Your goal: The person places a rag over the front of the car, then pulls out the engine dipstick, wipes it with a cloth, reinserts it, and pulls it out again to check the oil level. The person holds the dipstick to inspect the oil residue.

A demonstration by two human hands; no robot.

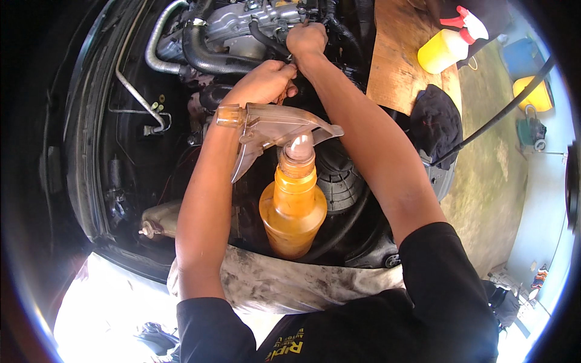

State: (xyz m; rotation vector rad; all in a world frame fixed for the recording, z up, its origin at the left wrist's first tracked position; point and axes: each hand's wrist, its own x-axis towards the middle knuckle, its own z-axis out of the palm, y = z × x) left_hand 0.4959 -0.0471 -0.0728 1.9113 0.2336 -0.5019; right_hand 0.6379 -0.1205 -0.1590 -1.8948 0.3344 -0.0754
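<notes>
Both my arms reach into a car's engine bay. My left hand is closed beside a black hose, its fingers curled near my right wrist; what they hold, if anything, is hidden. Farther in, my right hand makes a fist against the metal engine, close to a thin dark hose. I cannot see what is inside that fist. Between my forearms an amber spray bottle stands upright, its brownish trigger head overlapping my left forearm in the picture.
A stained whitish cloth covers the near car edge. On the right, a brown board carries a yellow spray bottle with a red and white trigger. A dark rag and a black rod are below it. Metal pipes run left.
</notes>
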